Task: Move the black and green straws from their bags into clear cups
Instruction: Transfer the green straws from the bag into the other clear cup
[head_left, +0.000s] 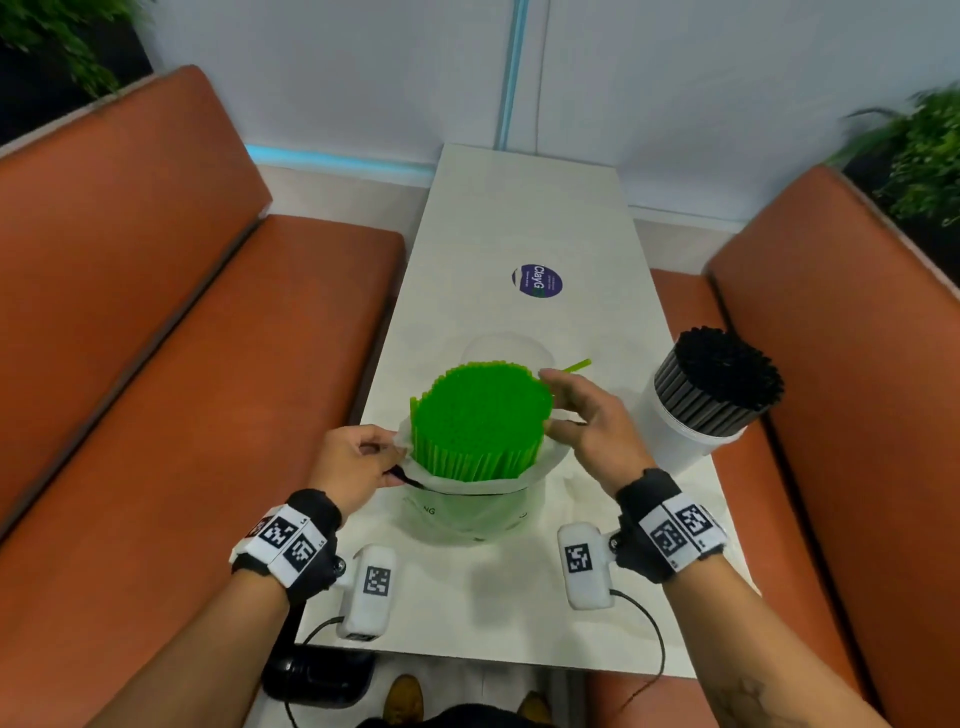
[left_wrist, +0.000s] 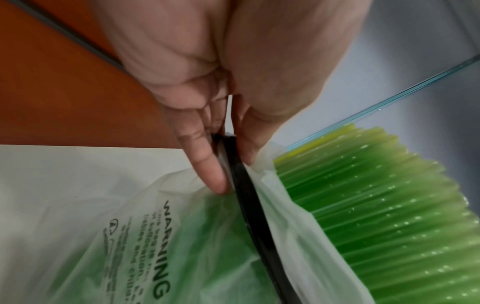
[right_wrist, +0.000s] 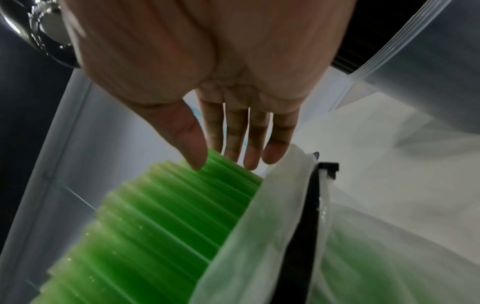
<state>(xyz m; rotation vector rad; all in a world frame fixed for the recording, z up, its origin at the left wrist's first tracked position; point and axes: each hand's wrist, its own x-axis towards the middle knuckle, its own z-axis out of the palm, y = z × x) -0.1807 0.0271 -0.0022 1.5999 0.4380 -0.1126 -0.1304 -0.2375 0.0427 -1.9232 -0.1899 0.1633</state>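
A thick bundle of green straws (head_left: 480, 415) stands upright in a translucent bag (head_left: 467, 512) at the table's middle. My left hand (head_left: 387, 457) pinches the bag's left rim. In the left wrist view the left hand (left_wrist: 230, 164) holds the black zip strip (left_wrist: 249, 205) between thumb and fingers, beside the green straws (left_wrist: 376, 205). My right hand (head_left: 558, 402) is open against the bundle's right side. In the right wrist view the right hand (right_wrist: 228, 160) hovers with straight fingers over the straw ends (right_wrist: 168, 216). Black straws (head_left: 719, 379) fill a cup (head_left: 680, 441) at the right.
An empty clear cup (head_left: 506, 345) stands right behind the green bundle, with a single green straw (head_left: 575, 366) lying next to it. A round sticker (head_left: 537, 280) marks the white table (head_left: 519, 208). Orange benches (head_left: 182, 338) flank both sides.
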